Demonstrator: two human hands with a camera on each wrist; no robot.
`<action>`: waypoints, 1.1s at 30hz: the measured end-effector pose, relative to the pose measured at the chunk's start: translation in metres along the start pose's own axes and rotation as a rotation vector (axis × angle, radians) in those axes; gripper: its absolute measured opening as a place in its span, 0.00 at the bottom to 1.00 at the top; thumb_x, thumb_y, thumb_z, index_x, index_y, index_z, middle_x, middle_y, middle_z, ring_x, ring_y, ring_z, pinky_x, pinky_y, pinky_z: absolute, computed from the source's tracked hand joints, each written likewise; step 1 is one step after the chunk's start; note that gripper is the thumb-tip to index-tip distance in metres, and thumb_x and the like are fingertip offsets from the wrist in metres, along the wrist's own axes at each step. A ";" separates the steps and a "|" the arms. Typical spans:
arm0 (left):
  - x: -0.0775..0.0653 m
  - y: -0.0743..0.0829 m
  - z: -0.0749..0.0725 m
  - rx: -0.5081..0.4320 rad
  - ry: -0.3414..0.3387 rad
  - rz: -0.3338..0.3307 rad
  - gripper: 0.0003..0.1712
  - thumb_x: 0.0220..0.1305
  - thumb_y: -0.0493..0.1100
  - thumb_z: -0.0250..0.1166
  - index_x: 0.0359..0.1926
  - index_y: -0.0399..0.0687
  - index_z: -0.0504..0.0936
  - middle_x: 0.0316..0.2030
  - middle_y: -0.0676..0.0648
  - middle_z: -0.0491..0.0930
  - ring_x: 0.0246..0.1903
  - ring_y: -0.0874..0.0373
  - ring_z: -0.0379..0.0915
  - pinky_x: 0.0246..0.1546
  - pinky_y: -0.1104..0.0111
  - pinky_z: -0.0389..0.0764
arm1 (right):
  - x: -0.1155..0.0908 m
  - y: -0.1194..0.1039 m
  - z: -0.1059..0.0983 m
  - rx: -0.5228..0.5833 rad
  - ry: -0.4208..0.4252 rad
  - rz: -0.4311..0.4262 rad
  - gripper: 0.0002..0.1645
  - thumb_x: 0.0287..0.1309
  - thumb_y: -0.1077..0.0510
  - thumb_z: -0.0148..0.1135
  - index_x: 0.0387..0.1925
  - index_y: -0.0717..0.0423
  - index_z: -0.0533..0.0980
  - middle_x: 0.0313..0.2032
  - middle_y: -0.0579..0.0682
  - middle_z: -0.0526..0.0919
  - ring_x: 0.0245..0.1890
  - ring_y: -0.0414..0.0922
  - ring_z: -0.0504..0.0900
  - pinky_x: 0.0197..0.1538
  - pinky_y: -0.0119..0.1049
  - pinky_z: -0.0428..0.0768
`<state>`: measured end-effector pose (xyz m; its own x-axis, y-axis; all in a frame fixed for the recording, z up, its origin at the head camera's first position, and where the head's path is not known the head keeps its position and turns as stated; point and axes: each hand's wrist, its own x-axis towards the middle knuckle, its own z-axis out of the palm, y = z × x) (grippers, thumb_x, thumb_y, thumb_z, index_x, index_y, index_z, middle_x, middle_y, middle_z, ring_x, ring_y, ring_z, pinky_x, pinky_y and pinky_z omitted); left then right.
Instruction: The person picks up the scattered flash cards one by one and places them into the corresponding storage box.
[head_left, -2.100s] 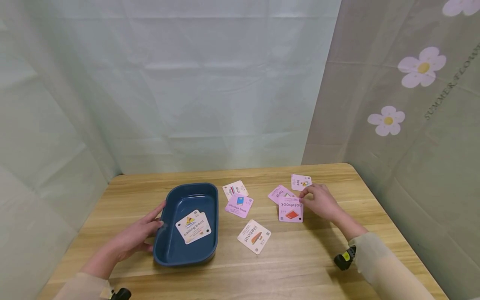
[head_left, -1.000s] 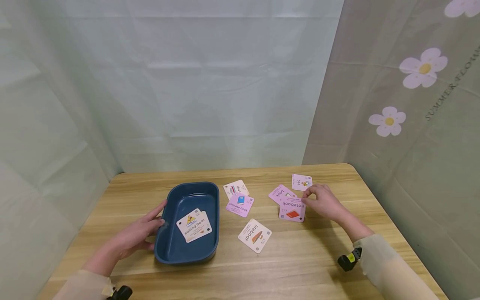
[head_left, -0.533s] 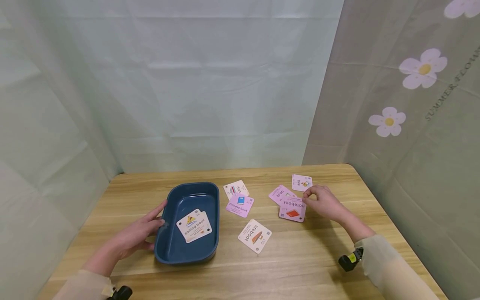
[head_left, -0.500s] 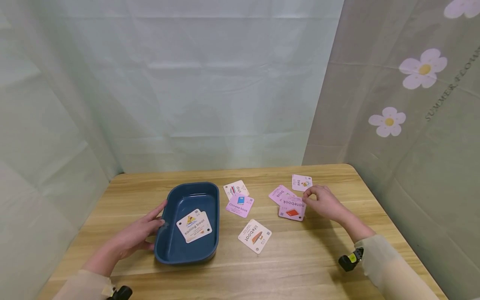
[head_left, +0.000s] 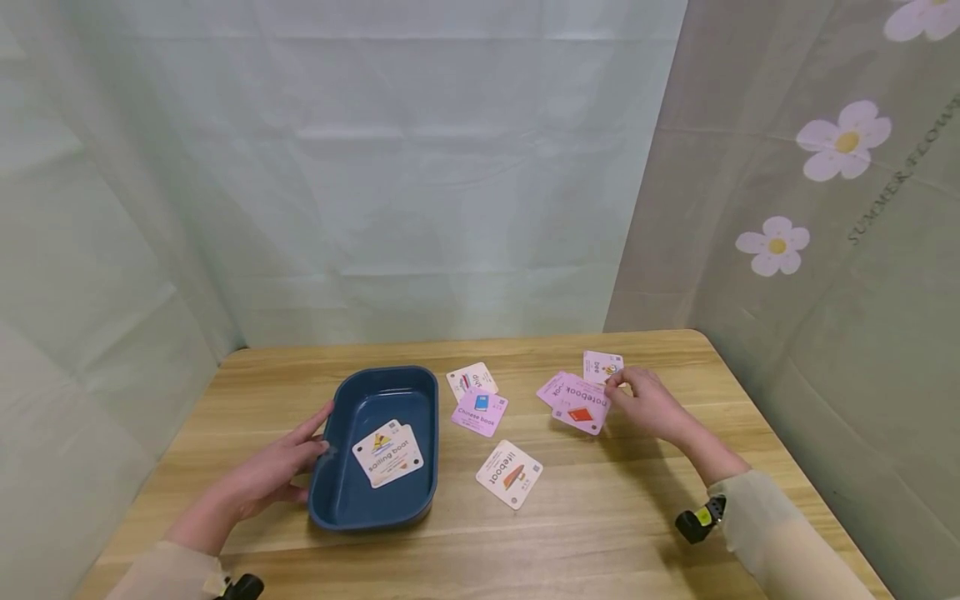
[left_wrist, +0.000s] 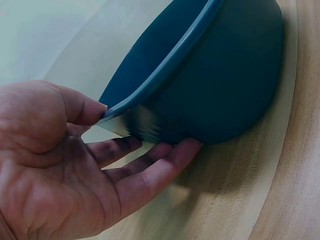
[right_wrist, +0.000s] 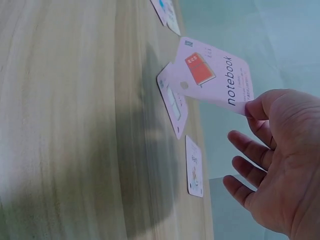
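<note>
My right hand (head_left: 648,408) pinches a pink notebook card (right_wrist: 210,75) at one corner between thumb and forefinger, its other fingers loosely bent. The card is raised above the table and partly covers a pink book card (head_left: 549,388). A bee card (head_left: 596,365) lies just behind that hand. My left hand (head_left: 277,467) rests against the left side of a blue tray (left_wrist: 220,85). Its thumb touches the rim and its fingers lie along the outer wall. Inside the tray, a sailing boat card (head_left: 386,457) overlaps another card that is mostly hidden.
On the wooden table (head_left: 585,533), between tray and right hand, a Chinese book card (head_left: 478,415) overlaps a ship card (head_left: 468,377). Nearer lies a lifeboat card (head_left: 510,475). Hanging fabric (head_left: 420,183) stands behind the table and at both sides.
The notebook card has risen and shifted slightly back, covering more of the book card. My right hand has stayed nearly in place, and my left hand and the tray have not visibly moved.
</note>
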<state>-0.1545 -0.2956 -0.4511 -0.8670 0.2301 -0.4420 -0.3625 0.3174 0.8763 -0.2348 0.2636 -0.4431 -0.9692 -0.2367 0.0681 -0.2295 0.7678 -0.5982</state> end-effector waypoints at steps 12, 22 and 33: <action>0.002 0.000 -0.001 -0.019 -0.002 0.016 0.41 0.81 0.43 0.48 0.83 0.69 0.37 0.74 0.25 0.49 0.64 0.29 0.65 0.42 0.50 0.84 | 0.005 -0.011 -0.006 0.070 0.064 -0.056 0.06 0.70 0.59 0.59 0.39 0.57 0.79 0.45 0.55 0.82 0.46 0.55 0.72 0.47 0.46 0.67; 0.000 -0.003 0.001 -0.019 0.011 0.015 0.42 0.80 0.43 0.49 0.83 0.68 0.37 0.72 0.25 0.51 0.63 0.30 0.67 0.40 0.50 0.84 | 0.006 -0.025 -0.009 0.162 0.055 -0.012 0.10 0.74 0.55 0.56 0.42 0.57 0.78 0.51 0.57 0.81 0.47 0.52 0.75 0.43 0.43 0.73; 0.001 -0.004 0.001 0.006 0.014 0.031 0.42 0.80 0.44 0.49 0.83 0.66 0.36 0.71 0.25 0.53 0.59 0.35 0.73 0.40 0.50 0.84 | 0.009 -0.047 -0.008 0.255 0.031 0.036 0.14 0.73 0.52 0.56 0.46 0.60 0.76 0.61 0.61 0.78 0.49 0.54 0.78 0.43 0.42 0.74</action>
<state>-0.1538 -0.2961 -0.4548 -0.8824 0.2272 -0.4119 -0.3333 0.3158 0.8884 -0.2336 0.2306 -0.4077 -0.9795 -0.1906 0.0657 -0.1692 0.5997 -0.7821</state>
